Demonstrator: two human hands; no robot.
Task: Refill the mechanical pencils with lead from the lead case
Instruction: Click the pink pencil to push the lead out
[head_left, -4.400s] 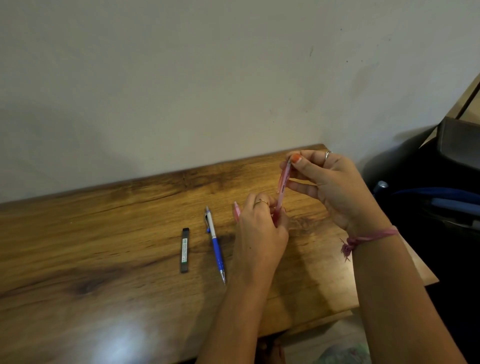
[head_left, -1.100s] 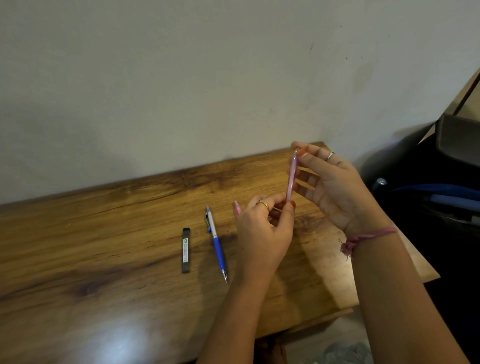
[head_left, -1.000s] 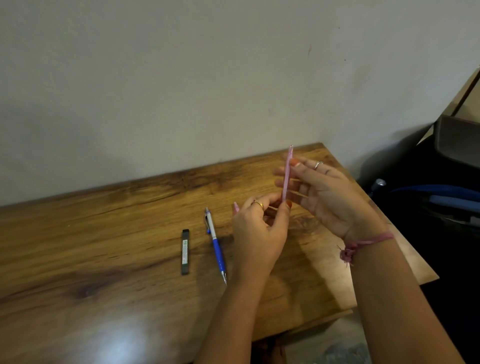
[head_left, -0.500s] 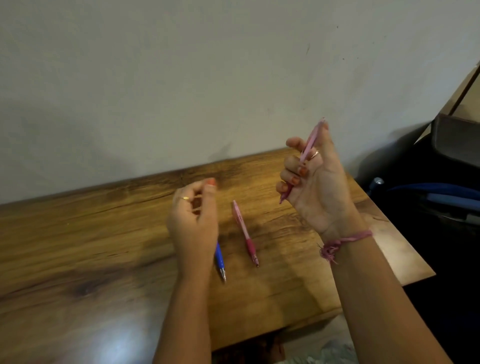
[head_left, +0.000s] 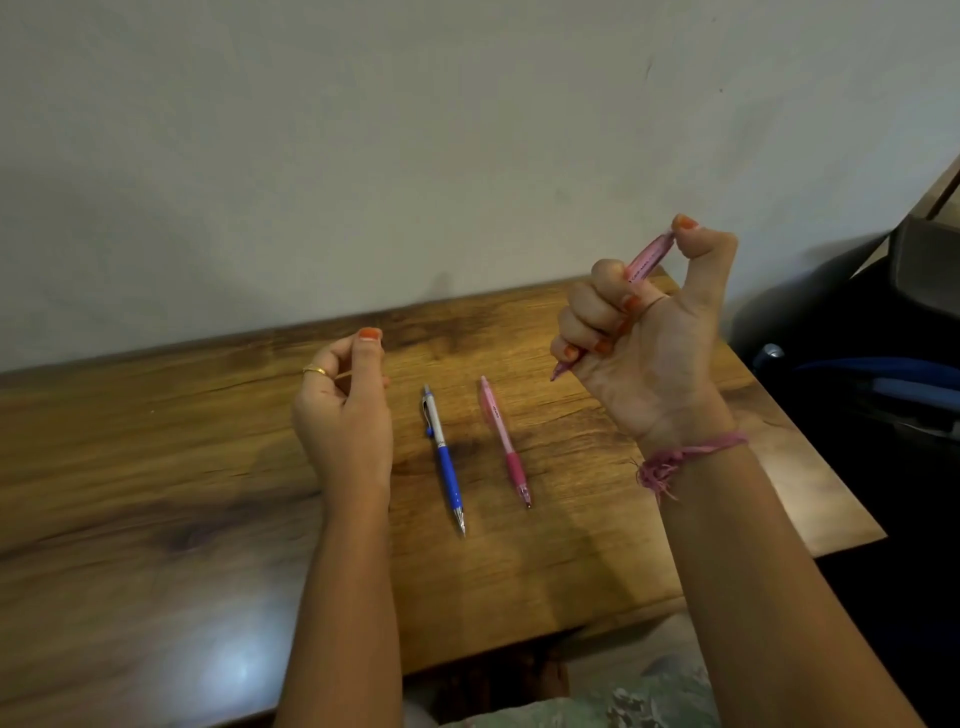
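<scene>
Above the desk (head_left: 156, 519), my right hand (head_left: 644, 332) grips a pink pencil (head_left: 647, 260), thumb on its cap. Left hand (head_left: 345, 415) curled; contents unclear. Blue pencil (head_left: 443, 457) and second pink one (head_left: 503, 439) likely unfilled.

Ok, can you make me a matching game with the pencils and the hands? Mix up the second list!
Things:
1. blue mechanical pencil
2. pink mechanical pencil on the table
3. pink mechanical pencil in the air
4. left hand

States:
A. gripped by the right hand, thumb on its top
B. lies nearest the left hand
C. fingers curled, over the wooden table
D. lies between the blue pencil and the right hand

Pairs: 1-B, 2-D, 3-A, 4-C
</scene>
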